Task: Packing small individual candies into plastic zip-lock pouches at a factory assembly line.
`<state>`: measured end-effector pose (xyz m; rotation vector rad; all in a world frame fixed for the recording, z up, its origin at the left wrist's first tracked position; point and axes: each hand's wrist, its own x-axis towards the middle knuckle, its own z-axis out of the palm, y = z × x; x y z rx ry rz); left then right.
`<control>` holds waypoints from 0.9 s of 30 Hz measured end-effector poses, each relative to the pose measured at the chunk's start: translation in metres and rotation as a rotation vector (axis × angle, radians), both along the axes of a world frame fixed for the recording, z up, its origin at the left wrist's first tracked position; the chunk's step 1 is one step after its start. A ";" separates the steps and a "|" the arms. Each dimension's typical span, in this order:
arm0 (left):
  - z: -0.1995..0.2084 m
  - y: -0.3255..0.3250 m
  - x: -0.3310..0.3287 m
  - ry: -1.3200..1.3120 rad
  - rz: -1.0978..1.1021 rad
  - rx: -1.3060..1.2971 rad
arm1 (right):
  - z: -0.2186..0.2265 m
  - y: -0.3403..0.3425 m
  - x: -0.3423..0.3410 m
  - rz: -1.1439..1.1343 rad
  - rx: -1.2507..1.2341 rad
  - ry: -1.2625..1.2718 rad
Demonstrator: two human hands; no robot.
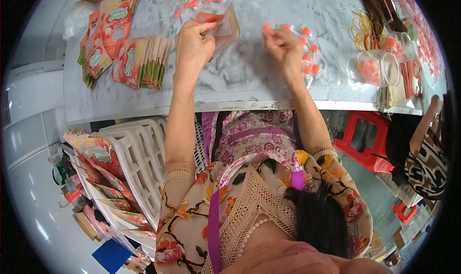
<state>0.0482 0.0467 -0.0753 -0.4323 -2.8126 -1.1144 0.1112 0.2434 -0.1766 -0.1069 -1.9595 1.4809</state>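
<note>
My left hand (pixel 194 46) is closed on the upper edge of a red and green pouch (pixel 226 34), holding it tilted above the table. To its right, my right hand (pixel 286 51) pinches a small red candy in a clear wrapper (pixel 266 28); this hand is slightly blurred. Beside the right hand lie several more wrapped red candies (pixel 314 48), and another scatter of candies (pixel 194 3) sits at the far side. Left of my left hand, a fanned row of pouches (pixel 127 60) rests next to stacked pouches (pixel 117 15).
Clear plastic jars (pixel 369 68) holding red candies stand at the table's right, near yellow rubber bands (pixel 361 29). White crates (pixel 132 151) with pouches stand below left. A red stool (pixel 340 144) is below right, and another person's arm (pixel 422 123) shows at the far right.
</note>
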 end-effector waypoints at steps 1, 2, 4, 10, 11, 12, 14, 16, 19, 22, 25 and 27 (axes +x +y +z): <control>-0.001 0.003 0.000 0.008 -0.010 -0.005 | 0.005 0.001 -0.001 0.005 -0.001 0.006; 0.003 0.007 0.002 0.019 -0.004 -0.042 | 0.023 0.002 0.000 0.033 -0.363 -0.053; 0.003 0.016 0.004 0.056 -0.008 -0.063 | 0.062 -0.001 0.003 0.035 -0.853 -0.125; -0.003 0.051 0.017 0.151 -0.091 -0.116 | 0.099 -0.036 -0.024 0.048 -1.223 0.218; -0.002 0.056 0.018 0.125 -0.123 -0.088 | 0.097 -0.039 -0.027 0.047 -1.257 0.199; 0.000 0.059 0.018 0.118 -0.138 -0.070 | 0.087 -0.040 -0.028 0.067 -1.211 0.187; -0.002 0.060 0.014 0.104 -0.114 -0.038 | 0.073 -0.042 -0.027 0.042 -1.163 0.193; -0.002 0.062 0.014 0.088 -0.090 -0.005 | 0.062 -0.042 -0.026 0.016 -1.115 0.197; -0.001 0.066 0.014 -0.010 -0.042 -0.003 | 0.044 -0.038 -0.025 0.085 -0.955 0.287; 0.000 0.067 0.011 -0.109 -0.030 0.054 | 0.035 -0.030 -0.025 0.122 -0.729 0.386; 0.007 0.072 0.015 -0.196 -0.010 0.072 | 0.035 -0.025 -0.020 0.123 -0.597 0.376; 0.002 0.071 0.014 -0.116 -0.021 0.024 | 0.038 -0.025 -0.017 0.163 -0.574 0.381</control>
